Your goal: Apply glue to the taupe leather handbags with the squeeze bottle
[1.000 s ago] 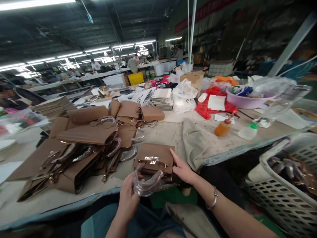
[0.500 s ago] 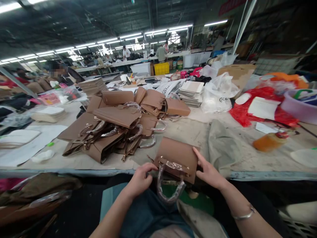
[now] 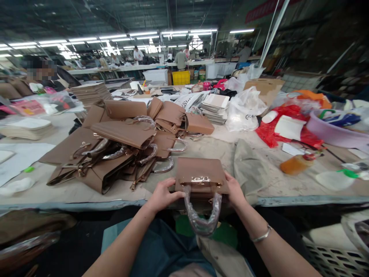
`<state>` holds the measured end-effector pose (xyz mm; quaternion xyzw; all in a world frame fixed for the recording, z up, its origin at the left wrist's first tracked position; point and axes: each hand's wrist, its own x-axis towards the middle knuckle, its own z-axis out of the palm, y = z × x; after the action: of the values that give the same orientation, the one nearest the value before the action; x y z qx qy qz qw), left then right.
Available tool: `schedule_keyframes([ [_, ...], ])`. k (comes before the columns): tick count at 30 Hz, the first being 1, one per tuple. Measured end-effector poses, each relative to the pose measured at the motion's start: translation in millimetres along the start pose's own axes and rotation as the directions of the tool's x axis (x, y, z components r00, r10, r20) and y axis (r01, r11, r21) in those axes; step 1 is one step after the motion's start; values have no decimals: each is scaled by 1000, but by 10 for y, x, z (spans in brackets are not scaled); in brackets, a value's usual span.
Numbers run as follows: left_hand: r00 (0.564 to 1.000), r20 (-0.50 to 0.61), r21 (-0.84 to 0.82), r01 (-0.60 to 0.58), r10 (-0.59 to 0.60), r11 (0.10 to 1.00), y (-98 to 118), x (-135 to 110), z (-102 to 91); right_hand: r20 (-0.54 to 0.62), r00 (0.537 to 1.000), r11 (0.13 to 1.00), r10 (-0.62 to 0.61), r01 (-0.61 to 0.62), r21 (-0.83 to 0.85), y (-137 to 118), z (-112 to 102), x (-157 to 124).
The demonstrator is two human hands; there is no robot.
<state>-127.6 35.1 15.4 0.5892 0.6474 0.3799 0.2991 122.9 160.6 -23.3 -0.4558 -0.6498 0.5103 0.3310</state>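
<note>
A brown handbag (image 3: 200, 168) with a shiny metal clasp lies at the table's front edge, held between my two hands. Its handle (image 3: 201, 219), wrapped in clear plastic, hangs down toward my lap. My left hand (image 3: 164, 195) grips the bag's left side, thumb on the near face and fingers behind. On the right side my right hand (image 3: 235, 190) is closed, with part of its fingers hidden by the bag. Just left of it, a heap of similar brown handbags (image 3: 123, 132) covers the table, several with plastic-wrapped handles.
Right of the held bag lies a grey-green cloth (image 3: 249, 169). Beyond it are an orange bottle (image 3: 296, 163), a red plastic bag (image 3: 266, 132) and a lilac basin (image 3: 331, 129). Stacked pale sheets (image 3: 215, 107) stand at the back. A person (image 3: 37, 71) is at the far left.
The handbag has turned from a slant to nearly level, its front facing me more squarely. My left thumb has come onto its near face. The camera view has shifted slightly right.
</note>
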Motion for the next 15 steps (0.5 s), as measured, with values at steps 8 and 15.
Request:
schedule_keyframes([
  [8, 916, -191, -199, 315, -352, 928, -37, 57, 240, -147, 989, 991, -8, -11, -132, 9, -116, 224],
  [15, 890, -192, -268, 358, -414, 894, -134, -8, 380, -132, 987, 967, -97, 62, -246, -84, -163, -360],
])
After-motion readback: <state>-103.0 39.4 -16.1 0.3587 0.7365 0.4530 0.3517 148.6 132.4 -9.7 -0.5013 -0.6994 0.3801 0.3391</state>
